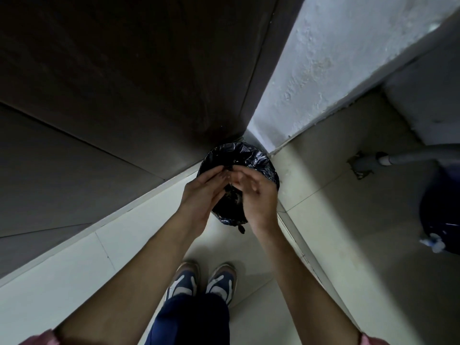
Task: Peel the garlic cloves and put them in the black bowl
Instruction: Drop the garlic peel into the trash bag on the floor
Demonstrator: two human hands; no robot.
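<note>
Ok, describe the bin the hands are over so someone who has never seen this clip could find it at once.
Find the corner where the dark wooden door meets the white plastered wall. On the pale tiled floor at its foot stands a small round bin, just beyond both hands. It alone is lined with a crinkled, glossy black plastic bag; the dark container sits far right.

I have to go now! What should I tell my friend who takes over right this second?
Left hand and right hand: both open, fingers straight, held together above the bin lined with a black bag in the floor corner. Neither shows anything gripped.
Job's things: no garlic cloves and no black bowl are in view here.
Done: cannot tell from this view.
Left: probably go back to the garlic and bowl and check what remains.
</note>
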